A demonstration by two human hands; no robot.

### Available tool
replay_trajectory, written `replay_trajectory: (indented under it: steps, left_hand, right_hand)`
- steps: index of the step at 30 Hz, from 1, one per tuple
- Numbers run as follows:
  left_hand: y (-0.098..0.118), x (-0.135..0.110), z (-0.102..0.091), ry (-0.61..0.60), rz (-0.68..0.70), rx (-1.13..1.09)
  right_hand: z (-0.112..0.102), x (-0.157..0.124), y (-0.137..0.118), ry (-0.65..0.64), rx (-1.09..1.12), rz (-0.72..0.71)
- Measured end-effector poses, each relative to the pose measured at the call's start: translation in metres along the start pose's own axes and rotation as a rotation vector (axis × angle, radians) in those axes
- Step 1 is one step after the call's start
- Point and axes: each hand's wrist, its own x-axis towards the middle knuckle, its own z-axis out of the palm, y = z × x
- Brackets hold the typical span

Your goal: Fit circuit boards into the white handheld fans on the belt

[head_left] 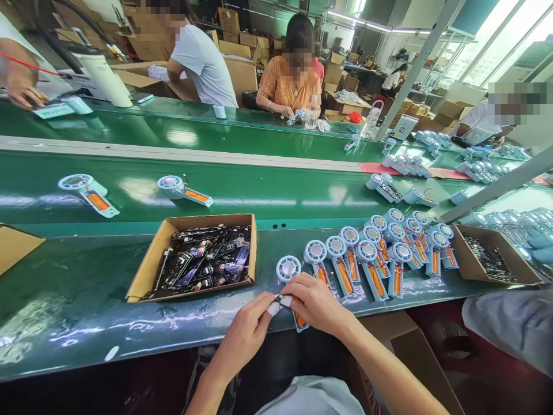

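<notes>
My left hand (249,324) and my right hand (314,301) meet over the bench's near edge, fingers closed. White covers wrap some of the fingertips. Pinched between both hands is a small dark piece (280,298), seemingly a circuit board, mostly hidden by the fingers. Right by them lies a light-blue handheld fan housing (288,268) with a round grille; my right hand covers its middle, and its orange-filled handle (300,320) shows below. Left of the hands stands a cardboard box (147,271) holding many black circuit boards (207,256).
Several similar fan housings (367,253) lie in rows at the right, beside another box of boards (484,256). Two housings (82,187) rest on the green conveyor (259,187). Co-workers sit across the line, one holding a fan part (297,117). A slanted metal post (496,187) stands at right.
</notes>
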Motion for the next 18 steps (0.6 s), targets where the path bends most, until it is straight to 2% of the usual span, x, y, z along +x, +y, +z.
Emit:
replay_trajectory:
  steps: [3,5,8,10,15,18]
  left_hand:
    - [-0.004,-0.007,0.004,0.112,-0.093,0.052]
    - [-0.007,-0.012,0.008,0.185,-0.193,0.098]
    - [-0.008,-0.017,0.011,0.18,-0.27,0.111]
    - [-0.006,-0.016,0.013,0.159,-0.226,0.097]
    - [-0.002,-0.011,0.015,0.151,-0.044,0.105]
    - [-0.002,-0.011,0.014,0.159,0.002,0.153]
  right_hand:
    - [-0.019,-0.013,-0.009,0.133,0.077,0.164]
    - [-0.03,-0.024,-0.017,0.167,0.018,0.316]
    - [-0.029,-0.038,-0.027,-0.014,-0.068,0.433]
    - [-0.018,-0.041,-0.029,-0.092,-0.047,0.428]
    - [0.004,-0.027,-0.026,0.081,0.056,0.382]
    - [0.005,-0.018,-0.027,0.097,0.07,0.4]
